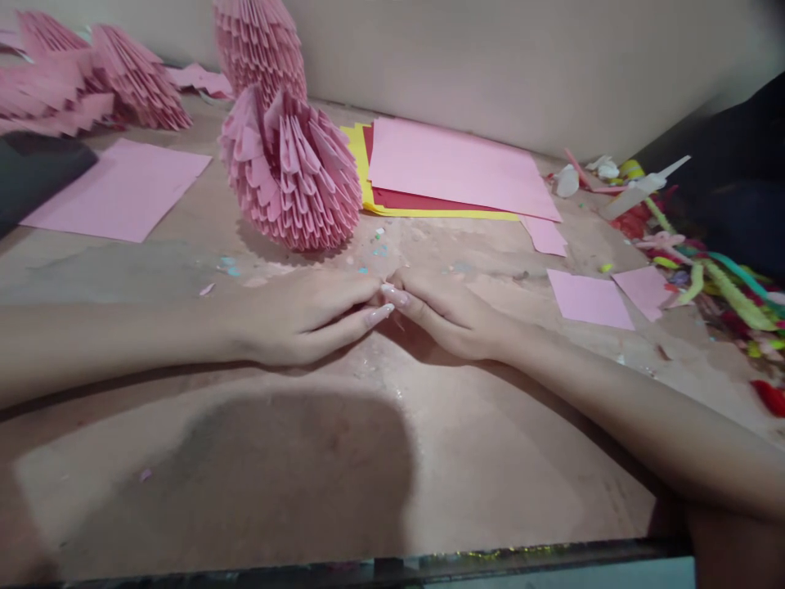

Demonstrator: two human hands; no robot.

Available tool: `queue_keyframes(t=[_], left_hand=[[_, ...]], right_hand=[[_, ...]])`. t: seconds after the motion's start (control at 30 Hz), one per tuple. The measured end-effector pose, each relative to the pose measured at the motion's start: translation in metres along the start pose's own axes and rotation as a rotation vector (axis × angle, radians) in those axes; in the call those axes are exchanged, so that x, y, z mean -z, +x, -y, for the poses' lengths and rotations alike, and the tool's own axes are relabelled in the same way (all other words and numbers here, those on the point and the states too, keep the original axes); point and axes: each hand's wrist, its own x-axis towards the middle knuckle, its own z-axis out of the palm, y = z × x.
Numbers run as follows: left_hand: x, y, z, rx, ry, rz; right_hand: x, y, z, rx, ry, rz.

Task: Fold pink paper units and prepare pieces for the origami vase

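My left hand (307, 315) and my right hand (450, 315) lie low on the tabletop (343, 458), fingertips meeting at the centre. The fingers of both are drawn together and pressed down where they meet; whatever sits under them is hidden. Just beyond the hands stands a pink modular origami swan body (288, 168) made of many folded paper units, with its tall neck (257, 45) rising behind it.
A pink paper sheet (119, 188) lies at the left. A stack of pink, red and yellow sheets (454, 168) lies behind. Small pink squares (589, 298) and a heap of colourful craft scraps (711, 270) sit right. More pink origami pieces (91, 78) are far left.
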Motion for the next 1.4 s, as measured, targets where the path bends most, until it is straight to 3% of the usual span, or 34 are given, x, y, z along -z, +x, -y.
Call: queue_keyframes(t=[0.3, 0.5, 0.63, 0.8, 1.07, 1.27, 1.4], left_hand=[[-0.006, -0.002, 0.015, -0.139, -0.038, -0.001], [-0.007, -0.001, 0.01, -0.045, 0.008, -0.034], [-0.007, 0.002, 0.006, 0.005, 0.03, -0.055], [-0.01, 0.004, 0.005, 0.073, 0.084, -0.082], [-0.008, 0.002, 0.004, -0.017, 0.132, -0.129], [-0.01, 0.001, 0.004, -0.081, 0.216, -0.131], [-0.015, 0.001, 0.006, -0.047, 0.247, -0.126]], right_hand=[[0.004, -0.003, -0.006, 0.073, -0.072, 0.09], [0.002, -0.001, -0.006, 0.104, -0.151, 0.083], [-0.004, 0.0, -0.002, 0.107, -0.399, 0.029], [-0.012, 0.001, 0.01, -0.025, -0.496, -0.034], [-0.015, 0.003, 0.027, -0.285, -0.348, -0.056], [-0.017, 0.008, 0.024, -0.362, -0.333, -0.064], [-0.02, 0.009, 0.019, -0.304, -0.415, -0.057]])
